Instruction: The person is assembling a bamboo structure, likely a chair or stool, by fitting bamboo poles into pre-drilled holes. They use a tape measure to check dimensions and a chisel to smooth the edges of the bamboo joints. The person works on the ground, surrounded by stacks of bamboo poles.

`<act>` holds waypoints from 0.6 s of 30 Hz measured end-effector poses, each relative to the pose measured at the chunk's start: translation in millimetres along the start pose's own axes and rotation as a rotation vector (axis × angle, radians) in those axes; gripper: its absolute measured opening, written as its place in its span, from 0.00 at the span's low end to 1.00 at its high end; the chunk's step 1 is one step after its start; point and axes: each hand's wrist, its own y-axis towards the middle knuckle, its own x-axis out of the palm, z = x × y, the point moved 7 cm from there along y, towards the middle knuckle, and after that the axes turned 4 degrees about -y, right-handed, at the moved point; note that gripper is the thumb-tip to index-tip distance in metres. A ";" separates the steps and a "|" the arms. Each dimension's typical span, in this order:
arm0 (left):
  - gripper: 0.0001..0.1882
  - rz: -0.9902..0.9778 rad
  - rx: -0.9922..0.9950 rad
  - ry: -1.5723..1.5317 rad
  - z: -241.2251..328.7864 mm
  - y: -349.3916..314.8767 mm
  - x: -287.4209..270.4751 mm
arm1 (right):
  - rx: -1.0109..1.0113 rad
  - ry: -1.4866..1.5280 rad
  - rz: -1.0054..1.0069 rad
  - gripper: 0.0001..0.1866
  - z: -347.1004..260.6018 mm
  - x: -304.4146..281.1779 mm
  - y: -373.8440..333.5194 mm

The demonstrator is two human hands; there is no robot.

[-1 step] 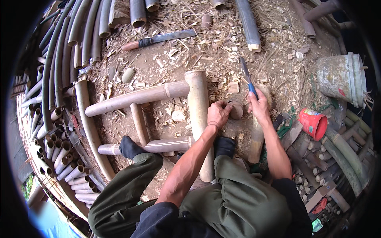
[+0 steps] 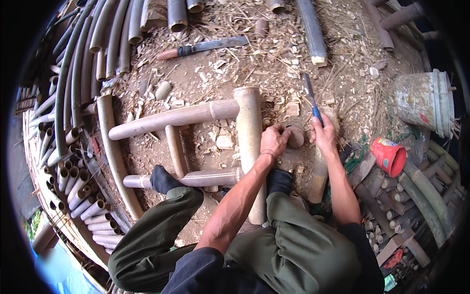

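My right hand [image 2: 324,133] is closed round the blue handle of a narrow, dark-bladed tool [image 2: 309,93], its blade pointing away from me. I cannot tell whether it is a knife or a chisel. Just left of it, my left hand [image 2: 275,140] has its fingers curled, with thumb and fingertips at the edge of a short, round brown bamboo piece [image 2: 295,137]. Part of that piece is hidden by the fingers. Beside my left forearm lies a ladder-like bamboo frame [image 2: 248,122], with thick end posts and joined crosspieces.
Beyond the frame lies a large knife [image 2: 210,46] with a wooden handle. Bamboo poles [image 2: 83,68] are stacked at left. A white bucket [image 2: 421,100] and a red bucket [image 2: 389,159] stand at right near cut bamboo pieces. Wood chips [image 2: 225,142] litter the dirt ground.
The whole scene sits slightly farther right in the picture. My right hand and the tool have barely shifted, and my left hand stays at the bamboo piece.
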 end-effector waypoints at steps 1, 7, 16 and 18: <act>0.12 0.114 0.202 0.088 9.2 -3.1 -5.7 | -0.008 0.027 0.007 0.13 -0.9 2.8 -7.3; 0.08 0.053 0.403 -0.147 54.1 -41.9 -35.3 | -0.045 0.074 0.035 0.11 0.5 0.8 -55.5; 0.05 0.016 0.622 0.736 43.7 -131.1 -346.1 | -0.147 -0.164 -0.123 0.14 -56.4 -16.7 -86.7; 0.05 0.297 0.500 0.862 37.3 -158.7 -450.6 | -0.357 -0.230 -0.114 0.19 -52.1 -71.2 -53.1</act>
